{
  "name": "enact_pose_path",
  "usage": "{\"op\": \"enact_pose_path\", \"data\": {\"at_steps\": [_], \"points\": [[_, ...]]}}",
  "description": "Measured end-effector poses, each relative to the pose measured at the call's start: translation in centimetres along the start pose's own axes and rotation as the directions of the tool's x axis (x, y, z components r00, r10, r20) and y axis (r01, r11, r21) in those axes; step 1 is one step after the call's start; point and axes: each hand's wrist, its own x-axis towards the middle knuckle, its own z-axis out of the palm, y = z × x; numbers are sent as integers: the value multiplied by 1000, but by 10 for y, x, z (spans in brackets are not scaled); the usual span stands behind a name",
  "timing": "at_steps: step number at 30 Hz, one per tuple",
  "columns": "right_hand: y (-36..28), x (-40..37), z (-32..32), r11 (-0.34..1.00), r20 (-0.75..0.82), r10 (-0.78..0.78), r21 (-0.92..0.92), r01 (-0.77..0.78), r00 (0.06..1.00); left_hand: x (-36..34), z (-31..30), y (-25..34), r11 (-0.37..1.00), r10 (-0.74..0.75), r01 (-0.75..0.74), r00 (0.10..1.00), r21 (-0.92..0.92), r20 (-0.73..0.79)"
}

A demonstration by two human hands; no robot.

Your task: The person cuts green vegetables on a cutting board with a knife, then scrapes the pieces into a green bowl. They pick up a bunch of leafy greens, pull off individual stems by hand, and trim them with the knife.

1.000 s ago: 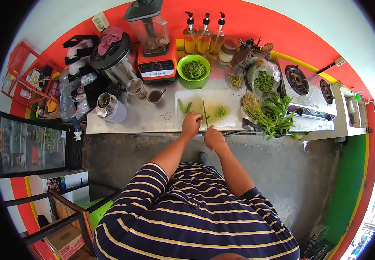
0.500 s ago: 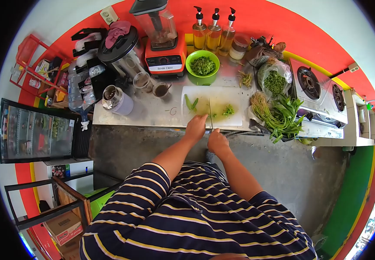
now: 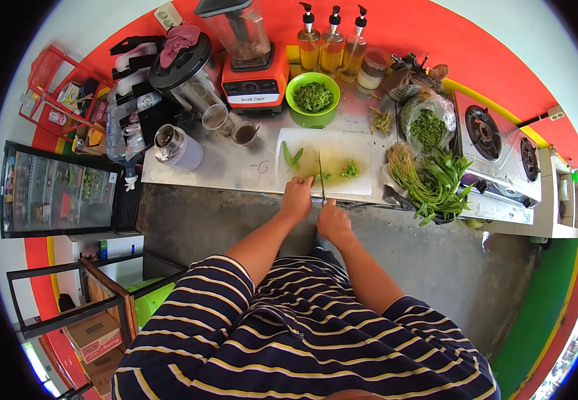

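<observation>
A white cutting board (image 3: 361, 141) lies at the counter's front edge. My right hand (image 3: 333, 220) is closed around the handle of a knife (image 3: 321, 170), its blade pointing away from me across the board. Just left of the blade, my left hand (image 3: 297, 195) rests at the board's front edge with its fingers pinched together; what they hold is hidden. Small cut green bits (image 3: 324, 177) lie beside the blade. Further right on the board is a little heap of chopped greens (image 3: 350, 169), and some green leaf pieces (image 3: 293, 156) lie at the left.
Behind the board stands a green bowl (image 3: 313, 120) of chopped greens, beside an orange blender (image 3: 254, 90). Bundled leafy greens (image 3: 435, 180) and a plastic bag of chopped greens (image 3: 429, 127) sit at the right, before a gas stove (image 3: 495, 143). Cups (image 3: 243, 133) stand left.
My hands and the knife have shifted slightly left in view, along with a small camera shift. Cut green bits now show beside the blade.
</observation>
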Motion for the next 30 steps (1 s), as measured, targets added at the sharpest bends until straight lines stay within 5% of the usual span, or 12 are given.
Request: {"op": "enact_pose_path", "data": {"at_steps": [5,13,19,30], "points": [[6,23,6,998,-47,-52,25,53,998,-8,-2,-4,998,39,-38,999,42,-21],[-5,16,-11,995,-17,-86,-61,84,996,1,-21,11,986,-162,144,940,81,301],[4,43,8,993,-114,-119,-35,116,986,2,-35,22,960,-276,232,878,159,391],[-3,33,4,994,-56,-92,-57,89,994,-5,-24,16,958,-283,282,895,54,345]]}}
